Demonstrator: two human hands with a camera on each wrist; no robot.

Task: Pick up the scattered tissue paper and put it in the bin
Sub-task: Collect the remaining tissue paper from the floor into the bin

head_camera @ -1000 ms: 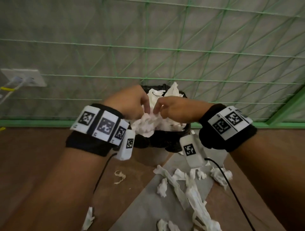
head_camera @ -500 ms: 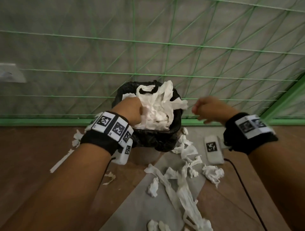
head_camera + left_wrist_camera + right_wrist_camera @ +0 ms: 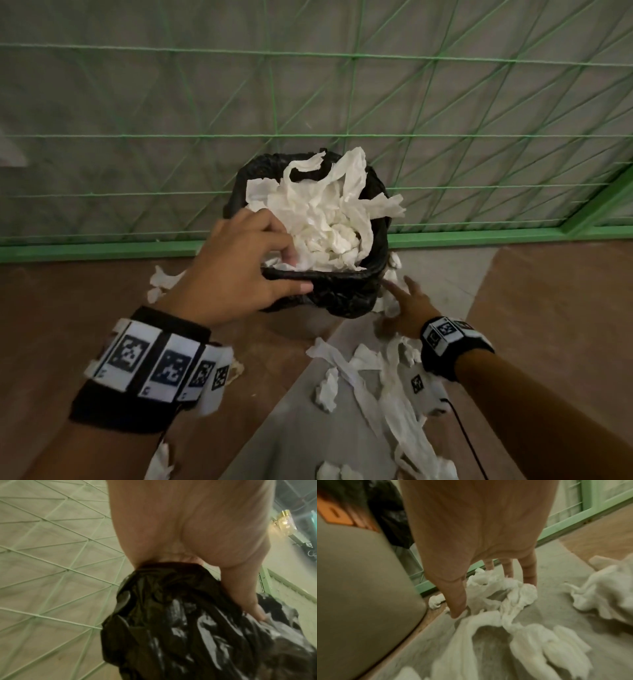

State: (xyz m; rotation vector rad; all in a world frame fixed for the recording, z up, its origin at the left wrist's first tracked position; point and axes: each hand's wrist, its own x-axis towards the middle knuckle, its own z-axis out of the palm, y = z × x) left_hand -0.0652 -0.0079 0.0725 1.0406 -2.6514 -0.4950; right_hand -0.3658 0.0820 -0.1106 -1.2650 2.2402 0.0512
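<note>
Tissue (image 3: 329,222) filling the bin (image 3: 346,291), more tissue strewn on the floor (image 3: 548,325), left hand (image 3: 239,270) gripping the bin's near rim, thumb outside, right hand (image 3: 411,308) spreading wide fingers onto tissue beside the bin.

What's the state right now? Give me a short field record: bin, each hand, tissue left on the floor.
bin: black-lined bin against the green mesh wall, heaped with tissue above the rim
left hand: left hand grips the bin's near rim, thumb outside on the liner, fingers inside on the tissue
right hand: right hand down at the floor right of the bin, fingers spread onto a tissue strip, not yet closed
floor tissue: long strips and wads in front of the bin; small scraps to its left
</note>
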